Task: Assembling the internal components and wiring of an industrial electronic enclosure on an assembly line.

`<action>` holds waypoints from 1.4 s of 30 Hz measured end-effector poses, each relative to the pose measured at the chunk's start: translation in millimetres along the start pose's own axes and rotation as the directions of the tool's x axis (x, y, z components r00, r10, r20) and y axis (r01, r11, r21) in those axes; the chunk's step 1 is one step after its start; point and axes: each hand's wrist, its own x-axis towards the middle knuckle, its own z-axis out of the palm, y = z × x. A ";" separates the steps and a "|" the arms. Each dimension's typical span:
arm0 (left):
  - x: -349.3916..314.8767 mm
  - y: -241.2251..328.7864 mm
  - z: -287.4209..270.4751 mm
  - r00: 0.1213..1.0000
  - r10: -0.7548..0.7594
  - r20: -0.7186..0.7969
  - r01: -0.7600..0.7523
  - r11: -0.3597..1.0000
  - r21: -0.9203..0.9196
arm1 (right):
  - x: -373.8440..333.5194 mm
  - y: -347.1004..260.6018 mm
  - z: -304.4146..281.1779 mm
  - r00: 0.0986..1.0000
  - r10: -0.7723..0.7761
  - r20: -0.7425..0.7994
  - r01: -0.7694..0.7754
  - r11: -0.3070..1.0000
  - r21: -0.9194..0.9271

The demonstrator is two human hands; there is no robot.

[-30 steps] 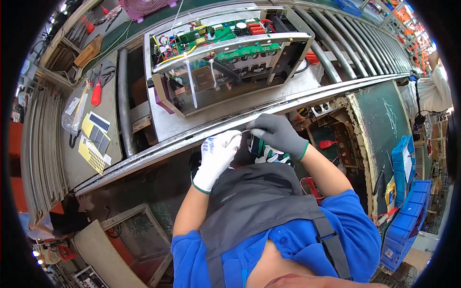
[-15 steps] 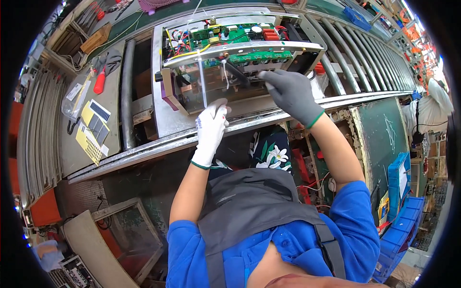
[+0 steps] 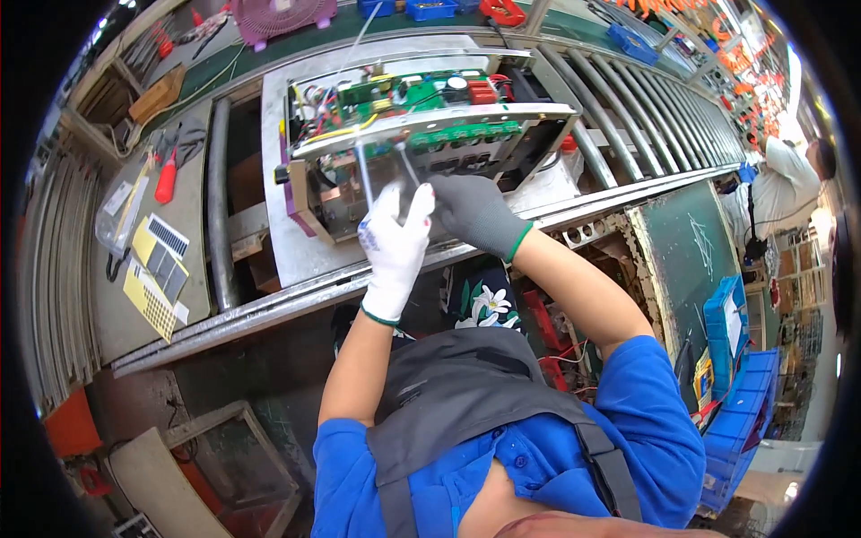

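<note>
My left hand [image 3: 396,233], in a white glove, is raised in front of an open metal chassis [image 3: 448,117], thumb and fingers pinched. A thin white strip [image 3: 408,165], like a cable tie, runs taut from the chassis front down to its fingertips. A longer pale strip [image 3: 363,170] passes just left of that hand. My right hand [image 3: 480,213], grey-gloved, is curled close beside it; its fingertips are blurred and partly hidden, so what they grip is unclear. Inside the chassis sit a green circuit board [image 3: 417,93], coloured wires and red components [image 3: 482,91].
The chassis stands on a pale board [image 3: 305,255] over a roller conveyor [image 3: 628,108]. Leftward lie a red-handled tool [image 3: 165,182] and yellow label sheets [image 3: 151,287]. A pink fan [image 3: 280,16] is at the back; blue bins [image 3: 744,421] stand right, another person [image 3: 780,184] beyond.
My right hand has moved left from the chassis front to beside my left hand. The loosely hanging short strip is now drawn tight. My left hand is slightly lower, and the view has shifted.
</note>
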 end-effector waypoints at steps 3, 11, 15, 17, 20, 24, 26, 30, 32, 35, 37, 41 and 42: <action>-16.8 5.0 -13.6 0.994 0.061 -0.089 -0.078 0.976 -0.202 | -23.1 18.5 -25.9 0.990 0.034 -0.135 -0.035 0.999 0.000; -58.3 26.5 -4.7 0.798 0.443 0.409 -0.591 0.709 0.385 | -83.7 -15.5 -82.4 0.990 -0.137 -0.037 0.135 0.990 -0.043; -63.5 18.7 -14.5 0.923 0.150 0.354 -0.240 0.944 0.228 | -92.4 -0.3 -67.0 0.966 0.166 -0.197 -0.055 0.879 0.473; -64.8 11.2 -13.2 0.956 0.007 0.293 0.004 0.999 -0.037 | -95.9 -3.4 -64.3 0.903 0.429 -0.021 -0.210 0.485 0.849; -63.9 31.9 5.6 0.875 0.148 0.461 -0.245 0.957 0.158 | -117.5 4.6 -41.9 0.973 0.227 -0.042 -0.125 0.669 0.733; -65.3 2.7 5.0 0.914 0.063 0.401 -0.104 0.991 0.081 | -109.4 18.3 -3.6 0.986 0.152 -0.065 -0.081 0.787 0.612; -63.7 -12.2 -19.2 0.965 -0.011 0.263 -0.001 0.999 0.045 | -83.1 18.9 8.8 0.924 0.174 -0.341 0.091 0.765 0.638; -18.8 -55.2 -24.1 0.959 -0.214 0.188 0.236 0.966 -0.107 | -46.6 24.2 -15.8 0.817 0.372 -0.440 0.115 0.644 0.757; -8.7 -68.1 -12.5 0.946 -0.284 0.156 0.320 0.895 -0.310 | -27.1 23.0 17.6 0.783 0.273 -0.559 0.136 0.802 0.582; 2.6 -89.8 -5.7 0.934 -0.306 0.187 0.358 0.814 -0.457 | -19.2 10.7 40.2 0.813 0.267 -0.517 0.087 0.822 0.562; 2.9 -79.8 -4.2 0.930 -0.306 0.204 0.367 0.810 -0.457 | -7.7 14.8 43.7 0.743 0.316 -0.590 0.075 0.836 0.543; 9.7 -125.8 -14.4 0.980 -0.091 0.175 0.154 0.908 -0.389 | 6.7 -0.1 44.6 0.884 0.250 -0.395 -0.016 0.861 0.509; 12.3 -142.7 -18.6 0.979 0.152 0.138 -0.103 0.944 -0.313 | 9.4 -0.7 49.1 0.890 0.248 -0.383 -0.013 0.853 0.522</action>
